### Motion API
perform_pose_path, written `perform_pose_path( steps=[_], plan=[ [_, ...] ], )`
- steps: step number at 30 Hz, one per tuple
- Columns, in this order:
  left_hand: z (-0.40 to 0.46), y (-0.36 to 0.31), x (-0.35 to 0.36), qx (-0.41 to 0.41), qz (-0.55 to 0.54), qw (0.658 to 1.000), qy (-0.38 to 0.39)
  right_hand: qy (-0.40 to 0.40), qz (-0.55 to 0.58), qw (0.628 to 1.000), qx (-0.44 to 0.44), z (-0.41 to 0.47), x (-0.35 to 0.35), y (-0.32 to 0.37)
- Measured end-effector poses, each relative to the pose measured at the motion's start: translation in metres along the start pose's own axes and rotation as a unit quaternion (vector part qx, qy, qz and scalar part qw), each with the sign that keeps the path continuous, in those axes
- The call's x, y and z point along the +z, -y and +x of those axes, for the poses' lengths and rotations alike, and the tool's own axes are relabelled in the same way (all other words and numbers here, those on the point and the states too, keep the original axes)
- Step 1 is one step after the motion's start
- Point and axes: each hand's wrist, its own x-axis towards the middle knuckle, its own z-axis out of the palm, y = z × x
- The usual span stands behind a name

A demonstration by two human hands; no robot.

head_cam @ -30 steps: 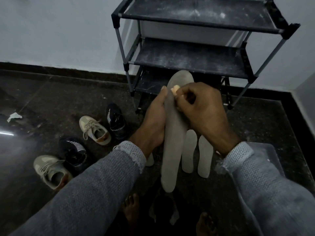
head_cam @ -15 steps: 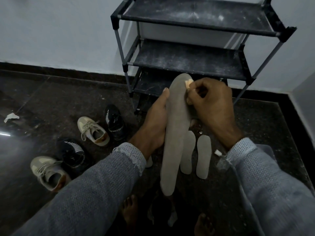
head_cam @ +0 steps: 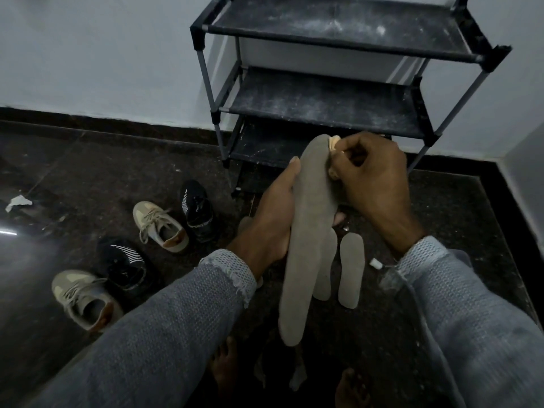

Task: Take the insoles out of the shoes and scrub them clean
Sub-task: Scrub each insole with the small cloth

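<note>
Left hand grips long grey insole from behind, held upright over dark floor. Right hand, fingers curled, pinches small pale scrub pad against insole's top edge. Two more insoles lie flat below. Four shoes sit left, shoe rack against wall.

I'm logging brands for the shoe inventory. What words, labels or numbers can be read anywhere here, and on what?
Black striped shoe nearest the shoe rack: pale lettering on its side, too blurred to read.
Other black shoe, two beige sneakers: no text visible.
Held insole, insoles on the floor: no print visible.
Nothing else legible.
</note>
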Motion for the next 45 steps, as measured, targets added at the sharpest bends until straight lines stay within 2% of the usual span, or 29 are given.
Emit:
perform_pose_path(
  steps=[6,8,12,17,19,25,32,36,39,45],
  plan=[
    [0.000,-0.004,-0.004,0.033,-0.019,0.999,0.010,0.068,0.039,0.994,-0.071,-0.016,0.017,0.022],
    [0.000,-0.004,-0.004,0.042,-0.007,0.999,0.013,0.046,0.028,0.997,-0.061,-0.009,0.012,0.018],
    [-0.002,-0.003,0.001,-0.001,0.005,1.000,0.018,-0.011,0.012,1.000,-0.009,0.001,-0.003,0.005],
    [-0.001,-0.004,-0.001,0.028,-0.019,0.999,0.010,0.039,0.017,0.997,-0.070,-0.016,0.010,0.019],
    [-0.001,-0.004,-0.001,0.034,-0.029,0.999,0.012,0.036,0.006,0.996,-0.086,-0.014,0.012,0.019],
    [-0.001,-0.001,0.000,-0.011,0.013,1.000,0.009,-0.027,-0.011,0.999,-0.026,0.001,0.000,0.002],
    [0.000,-0.002,-0.001,0.019,-0.018,1.000,0.017,0.007,-0.011,0.994,-0.111,-0.014,0.016,0.017],
    [-0.001,-0.002,0.000,0.005,-0.002,1.000,0.019,-0.024,-0.056,0.995,-0.078,-0.001,0.006,0.004],
    [-0.002,-0.002,0.002,-0.014,0.016,1.000,0.009,-0.030,-0.046,0.997,-0.051,0.001,0.001,-0.001],
    [-0.004,-0.005,0.001,0.027,-0.018,0.999,0.004,0.023,-0.038,0.992,-0.115,-0.016,0.021,0.016]
  ],
)
